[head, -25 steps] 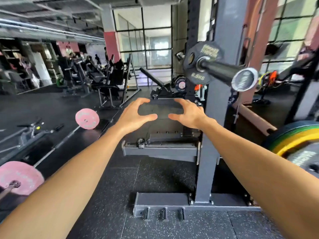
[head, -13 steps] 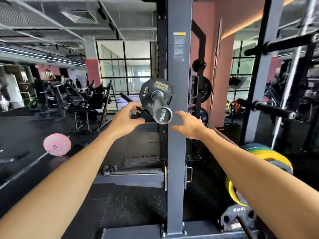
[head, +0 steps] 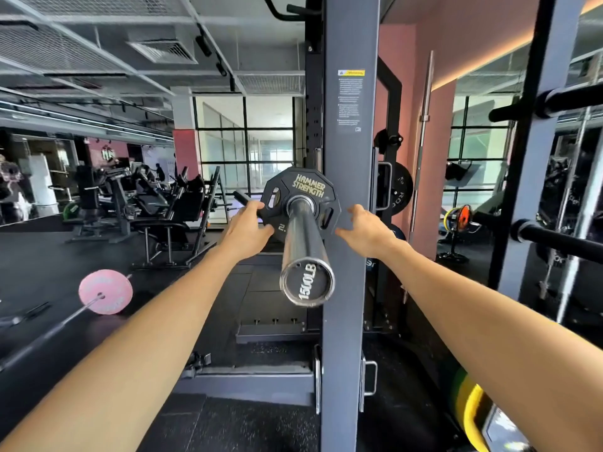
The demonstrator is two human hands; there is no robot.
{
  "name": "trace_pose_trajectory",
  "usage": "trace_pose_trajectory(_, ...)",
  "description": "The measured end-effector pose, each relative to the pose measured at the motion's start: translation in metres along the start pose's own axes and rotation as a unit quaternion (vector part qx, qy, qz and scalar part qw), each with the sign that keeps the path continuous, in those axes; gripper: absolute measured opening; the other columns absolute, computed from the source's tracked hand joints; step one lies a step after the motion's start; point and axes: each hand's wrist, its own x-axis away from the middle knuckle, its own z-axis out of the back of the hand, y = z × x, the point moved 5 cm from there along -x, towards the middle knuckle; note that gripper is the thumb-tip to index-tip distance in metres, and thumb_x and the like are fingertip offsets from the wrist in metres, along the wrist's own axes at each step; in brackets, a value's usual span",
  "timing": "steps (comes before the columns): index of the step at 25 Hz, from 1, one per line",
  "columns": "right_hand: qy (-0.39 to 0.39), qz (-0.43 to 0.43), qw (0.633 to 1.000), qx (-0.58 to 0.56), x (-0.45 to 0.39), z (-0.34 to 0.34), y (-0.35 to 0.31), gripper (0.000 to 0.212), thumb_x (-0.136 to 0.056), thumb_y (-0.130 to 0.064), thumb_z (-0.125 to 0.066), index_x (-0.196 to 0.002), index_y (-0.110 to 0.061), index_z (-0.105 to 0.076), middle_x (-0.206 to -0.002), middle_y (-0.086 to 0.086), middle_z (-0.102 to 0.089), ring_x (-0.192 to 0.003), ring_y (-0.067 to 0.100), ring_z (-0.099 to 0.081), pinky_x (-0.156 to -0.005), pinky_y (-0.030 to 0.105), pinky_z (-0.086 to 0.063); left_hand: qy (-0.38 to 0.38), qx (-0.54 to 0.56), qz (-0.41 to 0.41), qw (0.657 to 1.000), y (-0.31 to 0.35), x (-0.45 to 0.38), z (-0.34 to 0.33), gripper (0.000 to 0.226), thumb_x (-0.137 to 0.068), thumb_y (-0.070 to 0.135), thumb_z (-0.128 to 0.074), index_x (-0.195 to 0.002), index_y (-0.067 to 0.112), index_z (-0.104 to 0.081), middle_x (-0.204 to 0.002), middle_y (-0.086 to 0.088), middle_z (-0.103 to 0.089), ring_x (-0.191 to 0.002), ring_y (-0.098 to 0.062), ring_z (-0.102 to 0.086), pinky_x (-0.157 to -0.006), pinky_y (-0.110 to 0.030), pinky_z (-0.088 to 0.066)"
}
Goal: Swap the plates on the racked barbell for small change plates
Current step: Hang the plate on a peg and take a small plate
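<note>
Both hands are open: the left hand touches the plate on the bar, the right hand is just beside it.

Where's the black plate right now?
Centre of the head view: the black plate sits on the barbell sleeve against the grey upright, between both hands.

A single head-worn camera looks forward and slightly down, close along the barbell sleeve toward the rack upright.
</note>
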Motion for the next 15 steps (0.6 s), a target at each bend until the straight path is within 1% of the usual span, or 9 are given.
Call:
trace_pose_trajectory(1, 0.002, -0.009, 1.000, -0.003, -0.014, -0.004, -0.001, 0.053, -0.092, -0.036, -0.054, -0.134, -0.008, -0.038, -0.132, 0.014, -0.051, -0.112, 0.033, -0.055, -0.094, 0.043, -0.047, -0.005, -0.019, -0.003, 1.000, -0.004, -0.014, -0.004, 0.060, -0.090, 0.028, -0.058, -0.145, 0.019, -0.034, -0.146, -0.007, -0.044, -0.129, -0.030, -0.046, -0.103, -0.043, -0.041)
trace_pose_trajectory(3, -0.003, -0.032, 0.999, -0.026, -0.042, -0.013, -0.003, 0.049, -0.089, -0.032, -0.056, -0.128, -0.008, -0.039, -0.125, 0.015, -0.053, -0.101, 0.034, -0.059, -0.083, 0.039, -0.049, -0.017, -0.031, -0.012, 0.999, -0.008, -0.044, -0.010, 0.063, -0.089, 0.027, -0.057, -0.146, 0.023, -0.030, -0.146, -0.005, -0.042, -0.127, -0.033, -0.047, -0.102, -0.047, -0.042)
trace_pose_trajectory(5, -0.014, -0.061, 0.996, -0.069, -0.067, -0.023, -0.006, 0.044, -0.085, -0.025, -0.059, -0.120, -0.008, -0.038, -0.122, 0.016, -0.053, -0.101, 0.035, -0.058, -0.074, 0.036, -0.046, -0.020, -0.025, -0.019, 0.999, -0.008, -0.070, -0.014, 0.071, -0.085, 0.029, -0.058, -0.147, 0.027, -0.024, -0.146, -0.005, -0.043, -0.125, -0.032, -0.048, -0.101, -0.050, -0.043)
trace_pose_trajectory(7, -0.015, -0.076, 0.994, -0.083, -0.090, -0.029, -0.008, 0.048, -0.085, -0.016, -0.058, -0.125, -0.005, -0.034, -0.127, 0.019, -0.049, -0.109, 0.036, -0.054, -0.075, 0.033, -0.042, -0.019, -0.031, -0.028, 0.999, -0.003, -0.093, -0.020, 0.078, -0.086, 0.026, -0.061, -0.150, 0.026, -0.018, -0.149, -0.008, -0.039, -0.129, -0.033, -0.045, -0.103, -0.051, -0.042)
trace_pose_trajectory(9, -0.008, -0.085, 0.993, -0.084, -0.106, -0.035, -0.007, 0.048, -0.087, -0.010, -0.054, -0.129, -0.002, -0.032, -0.130, 0.019, -0.048, -0.109, 0.036, -0.052, -0.076, 0.032, -0.039, -0.024, -0.011, -0.028, 0.999, 0.005, -0.110, -0.028, 0.078, -0.087, 0.023, -0.062, -0.151, 0.022, -0.017, -0.146, -0.012, -0.041, -0.127, -0.035, -0.047, -0.102, -0.050, -0.042)
trace_pose_trajectory(12, 0.026, -0.096, 0.992, -0.078, -0.117, -0.039, 0.002, 0.040, -0.090, -0.007, -0.051, -0.127, -0.002, -0.036, -0.124, 0.018, -0.053, -0.104, 0.035, -0.055, -0.072, 0.031, -0.038, -0.024, 0.020, -0.015, 0.999, 0.008, -0.126, -0.033, 0.062, -0.090, 0.025, -0.057, -0.143, 0.018, -0.024, -0.135, -0.014, -0.046, -0.114, -0.035, -0.053, -0.095, -0.045, -0.046)
trace_pose_trajectory(13, 0.029, -0.101, 0.991, -0.081, -0.118, -0.041, 0.004, 0.039, -0.091, -0.008, -0.050, -0.127, -0.003, -0.037, -0.119, 0.016, -0.055, -0.099, 0.035, -0.055, -0.071, 0.031, -0.038, -0.022, 0.027, -0.011, 0.999, 0.008, -0.128, -0.032, 0.054, -0.092, 0.025, -0.052, -0.140, 0.016, -0.027, -0.133, -0.015, -0.047, -0.112, -0.035, -0.053, -0.092, -0.043, -0.046)
trace_pose_trajectory(15, 0.024, -0.103, 0.989, -0.101, -0.114, -0.042, 0.004, 0.035, -0.091, -0.008, -0.048, -0.125, -0.005, -0.037, -0.108, 0.013, -0.054, -0.088, 0.031, -0.052, -0.067, 0.032, -0.039, -0.008, 0.010, -0.016, 1.000, 0.008, -0.126, -0.028, 0.041, -0.097, 0.026, -0.042, -0.135, 0.014, -0.030, -0.128, -0.016, -0.051, -0.105, -0.036, -0.055, -0.082, -0.040, -0.044)
